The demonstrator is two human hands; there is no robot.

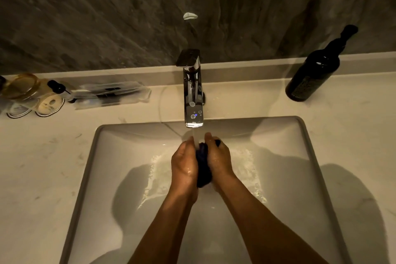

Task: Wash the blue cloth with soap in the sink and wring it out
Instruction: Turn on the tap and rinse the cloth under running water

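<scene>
The dark blue cloth [203, 167] is bunched into a narrow wad, pressed between my two palms over the middle of the white sink [111, 156]. My left hand [184, 165] clasps its left side and my right hand [219, 159] clasps its right side. Both hands are wet. Water runs from the chrome tap [192, 96] straight onto the top of the cloth. White foam lies on the basin floor around and below my hands. Most of the cloth is hidden by my hands.
A dark pump bottle [315, 70] stands on the counter at the back right. At the back left are glasses on coasters [27, 92], a small dark-capped bottle [59, 89] and packaged toiletries [111, 94]. A grey stone wall rises behind the counter.
</scene>
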